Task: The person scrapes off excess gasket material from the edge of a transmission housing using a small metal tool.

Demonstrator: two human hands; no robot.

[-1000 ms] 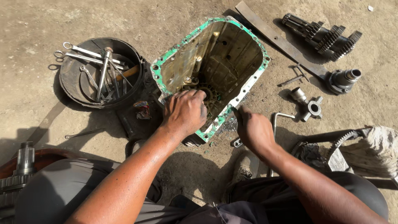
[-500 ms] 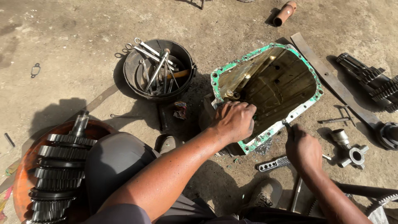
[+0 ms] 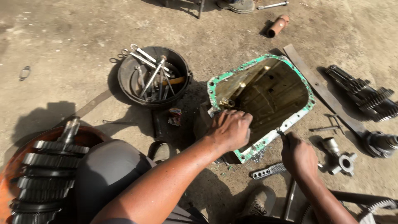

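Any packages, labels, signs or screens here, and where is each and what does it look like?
Wrapper: the one package-like thing, a small crumpled scrap in red, blue and white, on the ground below the black tub of wrenches and left of the green-edged metal housing.
No labels, signs or screens show.

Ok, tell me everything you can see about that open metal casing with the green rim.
The open metal casing with the green rim is a grimy, brassy-looking hollow shell lying mouth-up on the concrete ground. Patchy green gasket residue lines its flange. The left hand rests on its near edge; the right hand holds a thin tool against the flange.
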